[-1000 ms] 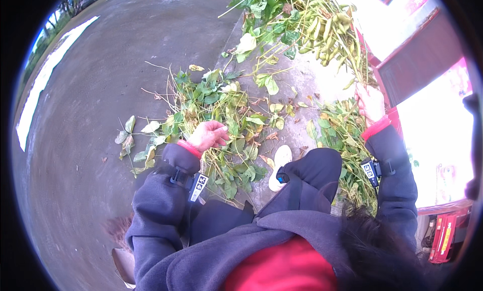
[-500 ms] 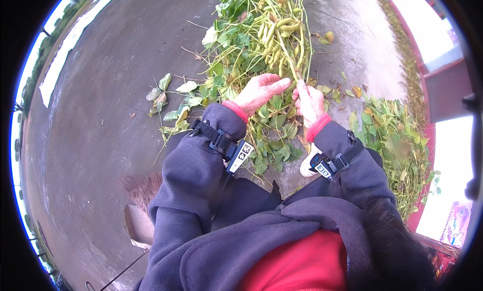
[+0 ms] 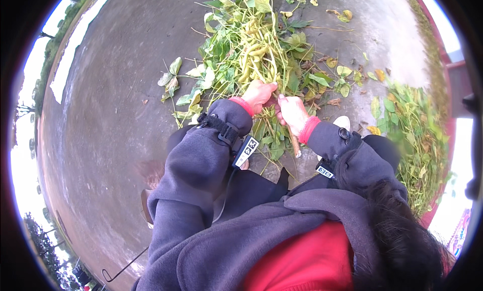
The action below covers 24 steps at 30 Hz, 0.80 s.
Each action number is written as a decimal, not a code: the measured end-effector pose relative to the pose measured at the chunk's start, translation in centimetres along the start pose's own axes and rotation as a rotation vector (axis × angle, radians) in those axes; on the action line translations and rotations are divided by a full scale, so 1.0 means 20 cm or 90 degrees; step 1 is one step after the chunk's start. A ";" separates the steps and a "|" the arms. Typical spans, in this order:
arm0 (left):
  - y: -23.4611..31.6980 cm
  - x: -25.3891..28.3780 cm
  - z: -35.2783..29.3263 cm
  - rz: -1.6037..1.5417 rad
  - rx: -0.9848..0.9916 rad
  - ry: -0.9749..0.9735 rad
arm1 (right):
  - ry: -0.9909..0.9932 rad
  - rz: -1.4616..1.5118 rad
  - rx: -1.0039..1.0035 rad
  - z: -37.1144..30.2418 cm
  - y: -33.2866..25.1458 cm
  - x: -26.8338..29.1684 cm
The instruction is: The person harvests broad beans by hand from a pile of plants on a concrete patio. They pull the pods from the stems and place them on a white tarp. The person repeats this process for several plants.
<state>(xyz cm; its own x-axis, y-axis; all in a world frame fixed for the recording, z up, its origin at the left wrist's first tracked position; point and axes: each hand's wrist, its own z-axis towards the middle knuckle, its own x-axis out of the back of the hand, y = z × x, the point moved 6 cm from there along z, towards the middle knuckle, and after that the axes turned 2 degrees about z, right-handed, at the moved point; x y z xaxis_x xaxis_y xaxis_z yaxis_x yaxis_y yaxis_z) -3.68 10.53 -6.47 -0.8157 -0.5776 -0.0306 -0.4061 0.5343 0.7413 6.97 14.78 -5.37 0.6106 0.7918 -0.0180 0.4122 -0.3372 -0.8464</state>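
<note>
A soybean plant (image 3: 259,52) with bunches of yellow-green pods and green leaves stretches away from me over the ground. My right hand (image 3: 293,112) is closed round its stalk, and the bare stalk end (image 3: 297,151) sticks out below toward me. Just left of it, my left hand (image 3: 258,96) is pinched against the same plant at the base of the pods, its thumb and fingers together. Whether a single pod sits between those fingers is hidden. Both hands almost touch.
Loose leaves (image 3: 344,72) and yellowed ones lie about the grey concrete (image 3: 121,90). On the right is a long heap of leafy plants (image 3: 415,140). A white shoe (image 3: 342,122) shows beside my right sleeve. At lower left a bent metal rod (image 3: 123,268) pokes out.
The right hand has come left and nearer to me, drawing the stalk along, so its end now shows below. The left hand has closed from a looser, spread pose onto the plant.
</note>
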 end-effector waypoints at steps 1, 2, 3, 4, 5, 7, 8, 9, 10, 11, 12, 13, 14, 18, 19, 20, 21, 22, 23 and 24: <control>0.00 0.01 0.01 0.002 -0.011 0.013 | -0.028 -0.021 0.020 0.00 -0.02 0.01; 0.00 0.02 0.01 0.004 -0.022 0.028 | -0.044 -0.047 0.043 0.00 -0.05 0.02; 0.00 0.03 0.01 0.006 -0.037 0.041 | -0.073 -0.075 0.076 -0.01 -0.08 0.02; -0.02 0.03 0.01 0.012 -0.007 0.054 | -0.102 -0.055 0.023 -0.01 -0.08 0.04; -0.03 0.04 0.01 0.016 0.008 0.051 | -0.100 -0.081 -0.049 0.00 -0.09 0.10; -0.04 0.04 0.00 0.029 0.033 0.049 | -0.075 -0.135 0.034 0.00 -0.25 0.23; -0.04 0.04 -0.01 0.006 0.032 0.052 | -0.019 -0.089 0.087 0.00 -0.34 0.31; -0.03 0.05 -0.01 0.012 0.025 0.046 | 0.053 -0.047 0.131 -0.01 -0.43 0.40; -0.03 0.05 -0.02 0.017 0.020 0.037 | 0.075 -0.063 0.175 -0.02 -0.53 0.48; -0.01 0.05 -0.03 0.027 0.017 0.034 | 0.090 -0.068 0.211 -0.04 -0.62 0.56; -0.01 0.06 -0.04 -0.002 0.030 0.035 | 0.124 -0.095 0.250 -0.06 -0.72 0.63; -0.01 0.05 -0.05 0.000 0.030 0.026 | 0.155 -0.117 0.277 -0.08 -0.79 0.71; 0.00 0.05 -0.05 0.005 0.031 0.021 | 0.165 -0.118 0.309 -0.09 -0.84 0.76; 0.06 0.12 -0.07 -0.151 -0.049 0.131 | 0.264 -0.166 0.383 -0.06 -0.84 0.91; 0.07 0.16 -0.09 -0.215 -0.079 0.176 | 0.294 -0.183 0.396 -0.04 -0.81 0.92; 0.09 0.16 -0.09 -0.239 -0.087 0.166 | 0.300 -0.242 0.337 0.01 -0.76 0.95; 0.11 0.17 -0.09 -0.253 -0.101 0.155 | 0.320 -0.326 0.353 0.04 -0.75 0.95; 0.12 0.18 -0.09 -0.273 -0.112 0.145 | 0.340 -0.417 0.363 0.07 -0.73 0.94; 0.13 0.19 -0.10 -0.294 -0.122 0.133 | 0.390 -0.519 0.336 0.09 -0.70 0.94; 0.14 0.18 -0.11 -0.321 -0.138 0.109 | 0.375 -0.650 0.310 0.11 -0.68 0.91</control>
<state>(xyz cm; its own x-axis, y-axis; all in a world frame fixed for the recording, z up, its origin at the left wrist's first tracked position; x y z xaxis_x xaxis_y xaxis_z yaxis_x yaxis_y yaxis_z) -6.91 8.65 -3.02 -0.4573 -0.8297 -0.3201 -0.6190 0.0386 0.7844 10.95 35.01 4.64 0.4223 0.1936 0.8856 0.6560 0.6090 -0.4459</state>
